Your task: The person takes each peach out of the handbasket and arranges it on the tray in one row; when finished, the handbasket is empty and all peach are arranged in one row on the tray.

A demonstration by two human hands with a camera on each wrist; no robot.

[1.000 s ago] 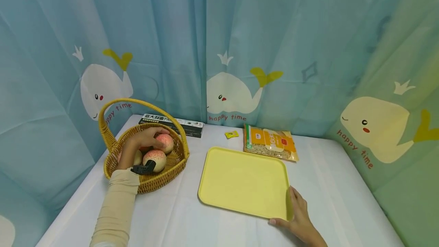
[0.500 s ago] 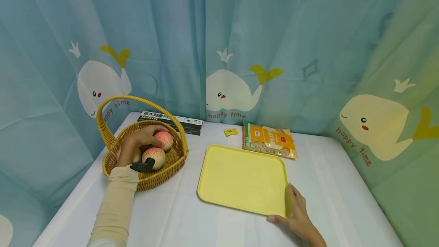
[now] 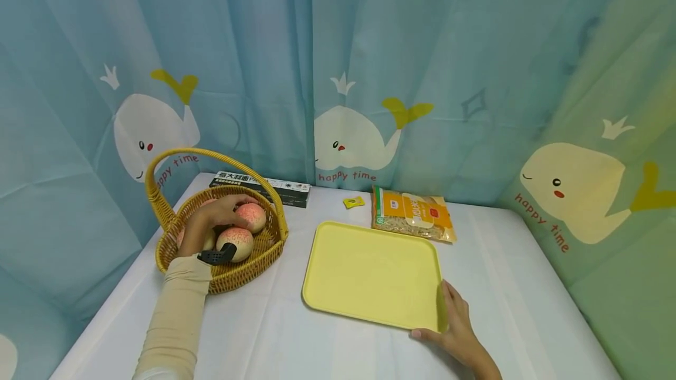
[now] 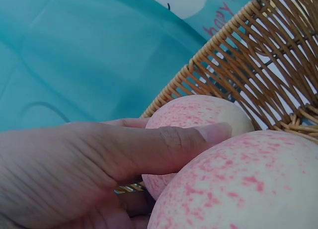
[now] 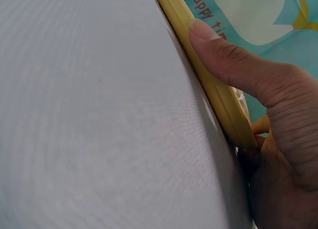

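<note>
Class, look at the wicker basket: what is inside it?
Inside the wicker basket lie pink-speckled peaches; two show plainly. The left hand grips the farther peach. A third fruit seems to sit under the wrist, mostly covered, so the full count stays unclear.

Basket handle (image 3: 211,160) over the peaches (image 3: 235,242)

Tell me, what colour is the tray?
The tray is plain pale yellow, clearest in the head view.
</note>
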